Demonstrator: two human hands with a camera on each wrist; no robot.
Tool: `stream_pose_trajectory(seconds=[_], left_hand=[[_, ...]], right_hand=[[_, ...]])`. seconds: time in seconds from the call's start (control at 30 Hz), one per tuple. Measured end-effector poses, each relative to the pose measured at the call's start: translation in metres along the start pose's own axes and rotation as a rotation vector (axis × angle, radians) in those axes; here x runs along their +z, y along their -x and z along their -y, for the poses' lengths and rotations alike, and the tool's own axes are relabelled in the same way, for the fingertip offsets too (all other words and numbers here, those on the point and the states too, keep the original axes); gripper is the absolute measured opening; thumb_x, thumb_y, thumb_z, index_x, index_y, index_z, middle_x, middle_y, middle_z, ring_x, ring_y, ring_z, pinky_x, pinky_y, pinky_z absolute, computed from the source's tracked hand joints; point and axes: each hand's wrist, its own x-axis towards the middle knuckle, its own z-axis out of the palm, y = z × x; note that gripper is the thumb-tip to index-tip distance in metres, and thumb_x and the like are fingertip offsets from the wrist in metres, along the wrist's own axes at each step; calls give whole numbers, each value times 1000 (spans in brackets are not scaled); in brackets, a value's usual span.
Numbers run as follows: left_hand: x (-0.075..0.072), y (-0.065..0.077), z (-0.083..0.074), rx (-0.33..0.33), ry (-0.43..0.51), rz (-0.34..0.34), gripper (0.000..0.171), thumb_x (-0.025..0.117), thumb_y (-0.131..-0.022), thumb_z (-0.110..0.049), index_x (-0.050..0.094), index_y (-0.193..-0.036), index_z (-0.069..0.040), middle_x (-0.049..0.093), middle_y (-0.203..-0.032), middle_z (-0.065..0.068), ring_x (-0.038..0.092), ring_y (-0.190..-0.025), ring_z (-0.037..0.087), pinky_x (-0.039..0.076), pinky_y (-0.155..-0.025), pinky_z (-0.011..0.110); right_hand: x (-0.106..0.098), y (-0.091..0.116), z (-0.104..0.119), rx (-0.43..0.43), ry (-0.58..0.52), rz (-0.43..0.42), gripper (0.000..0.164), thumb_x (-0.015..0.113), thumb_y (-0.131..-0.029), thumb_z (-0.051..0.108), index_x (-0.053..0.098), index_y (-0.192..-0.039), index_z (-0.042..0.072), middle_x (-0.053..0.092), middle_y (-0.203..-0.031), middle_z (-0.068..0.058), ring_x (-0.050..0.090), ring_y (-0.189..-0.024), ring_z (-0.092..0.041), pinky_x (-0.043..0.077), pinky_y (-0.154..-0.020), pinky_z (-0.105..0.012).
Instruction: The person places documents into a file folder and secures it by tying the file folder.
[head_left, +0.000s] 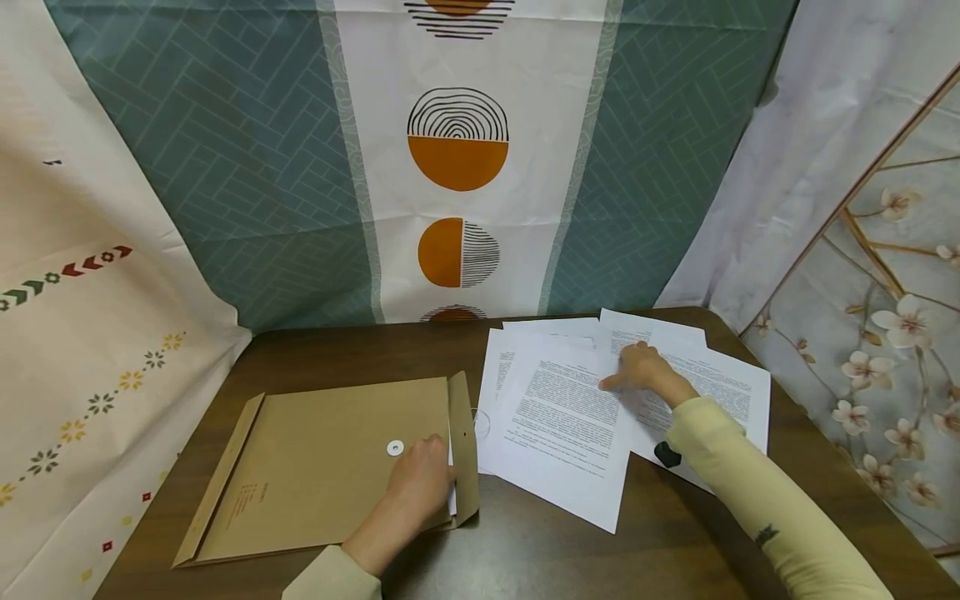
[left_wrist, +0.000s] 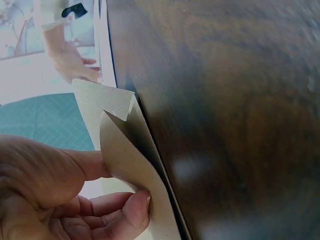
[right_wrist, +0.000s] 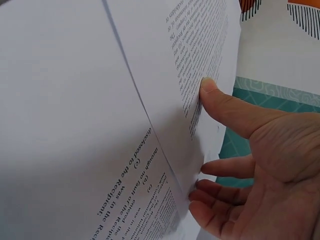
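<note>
A brown paper document envelope [head_left: 322, 467] lies on the table at the left, its flap [head_left: 465, 442] folded out to the right. At that open end my left hand [head_left: 422, 475] pinches the front panel; the left wrist view shows thumb and fingers at the panel's bent edge [left_wrist: 132, 155], lifted into a gap. White paper shows just inside the mouth. Farther right, printed sheets [head_left: 566, 417] lie spread and overlapping. Over them reaches my right hand [head_left: 641, 368], thumb extended and fingertips touching a printed page [right_wrist: 185, 75], with the other fingers slightly bent.
The sheets reach the back edge of the brown wooden table [head_left: 525, 533]. A white button [head_left: 395, 448] sits on the envelope's front. Behind the table hangs a patterned curtain [head_left: 457, 242], with pale floral cloth [head_left: 900, 417] along the right side.
</note>
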Motion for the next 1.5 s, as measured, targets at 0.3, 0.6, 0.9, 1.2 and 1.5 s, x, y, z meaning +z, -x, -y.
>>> stream_pose_trajectory(seconds=[0.3, 0.6, 0.9, 1.2, 1.5], left_hand=[[0, 0, -1, 28, -9, -19, 19, 80, -78, -2, 63, -80, 6, 61, -72, 16, 66, -66, 37, 53, -60, 46], [-2, -1, -3, 15, -1, -1, 21, 80, -80, -4, 63, -83, 8, 62, -74, 18, 67, -69, 38, 54, -63, 47], [-3, -1, -2, 8, -4, 7, 21, 80, -81, -4, 62, -82, 7, 62, -73, 17, 66, -67, 37, 53, -60, 46], [-3, 1, -2, 14, -16, 11, 22, 80, -81, -6, 63, -84, 8, 62, -75, 18, 67, -69, 38, 54, -62, 47], [-3, 1, -1, -3, -9, 20, 22, 80, -82, -6, 63, -85, 8, 63, -75, 19, 66, -69, 38, 54, -63, 48]], right_hand=[[0, 1, 1, -3, 11, 3, 81, 81, -85, 44, 55, -129, -19, 55, -121, -35, 51, -112, -50, 45, -97, -62], [0, -3, -4, 8, 13, 13, 85, 82, -83, 47, 54, -134, -14, 55, -128, -35, 52, -118, -51, 45, -97, -64], [-1, -6, -7, -10, -2, 18, 82, 83, -81, 48, 55, -130, -13, 59, -122, -32, 54, -113, -50, 47, -94, -61], [-1, -11, -9, -1, -44, 47, 88, 86, -80, 46, 51, -132, -16, 60, -127, -33, 60, -111, -46, 49, -94, -57], [-1, -13, -7, 10, -23, 46, 99, 85, -80, 47, 43, -138, -21, 56, -127, -37, 57, -114, -49, 47, -96, -62]])
